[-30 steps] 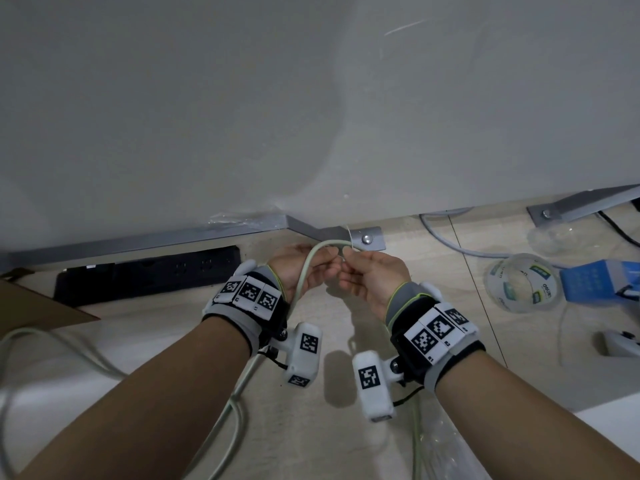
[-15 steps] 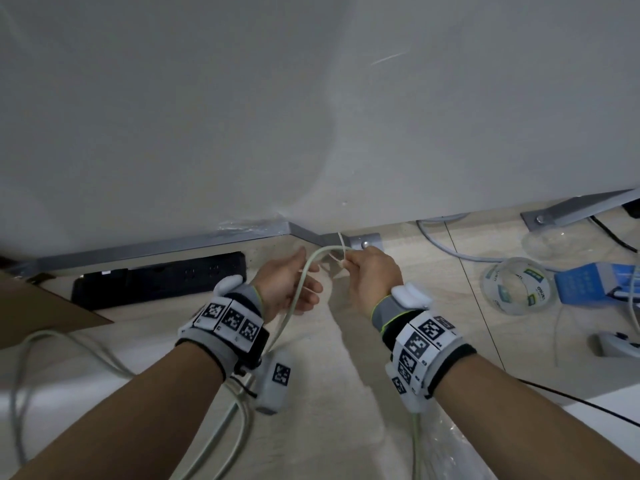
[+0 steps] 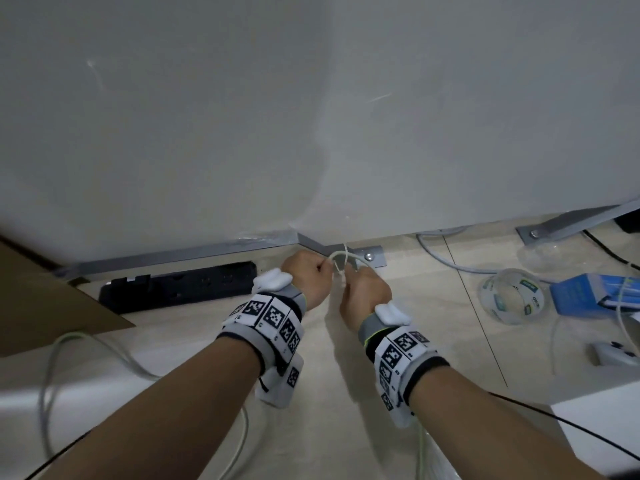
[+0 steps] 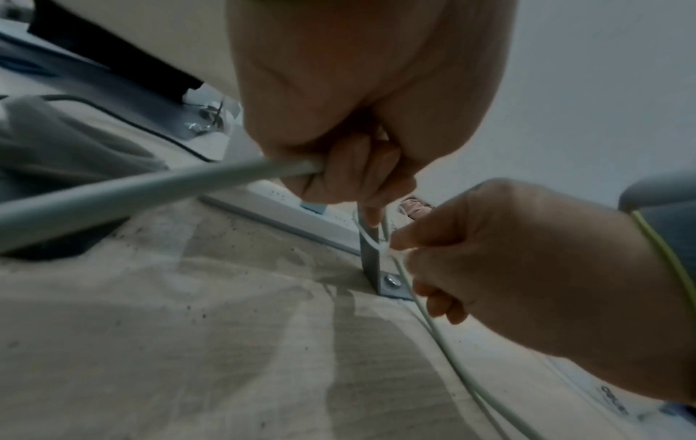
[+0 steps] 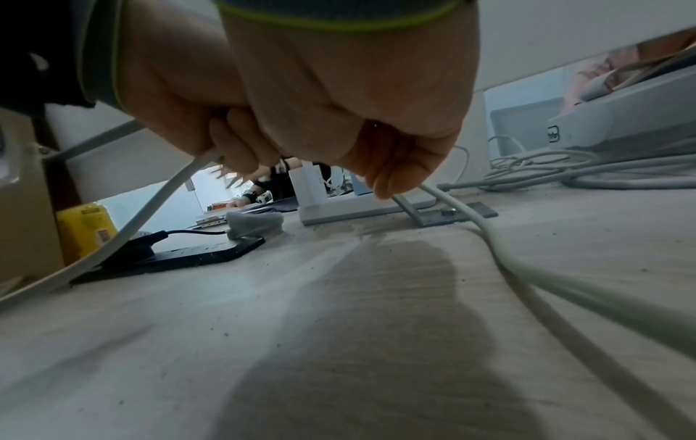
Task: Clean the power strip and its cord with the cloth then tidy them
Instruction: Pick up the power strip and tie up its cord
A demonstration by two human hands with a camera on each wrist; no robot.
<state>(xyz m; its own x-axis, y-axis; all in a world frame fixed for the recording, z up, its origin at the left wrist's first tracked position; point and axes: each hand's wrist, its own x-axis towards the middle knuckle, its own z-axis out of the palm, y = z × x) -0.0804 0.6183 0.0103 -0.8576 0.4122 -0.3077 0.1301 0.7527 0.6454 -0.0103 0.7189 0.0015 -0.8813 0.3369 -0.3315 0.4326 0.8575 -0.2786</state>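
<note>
My left hand and right hand both grip the pale grey-green cord, looping it just before the grey metal floor bracket. I judge tidying underway; black power strip lies left of it.

Right hand: curled around the pale cord.
Cord: leaves the fist both sides, trailing across the floor.
Behind grip: black power strip, possibly a crumpled cloth on it.

Looked like an office floor, pale partition panel on metal feet, black power strip, tape roll, loose cables
</note>
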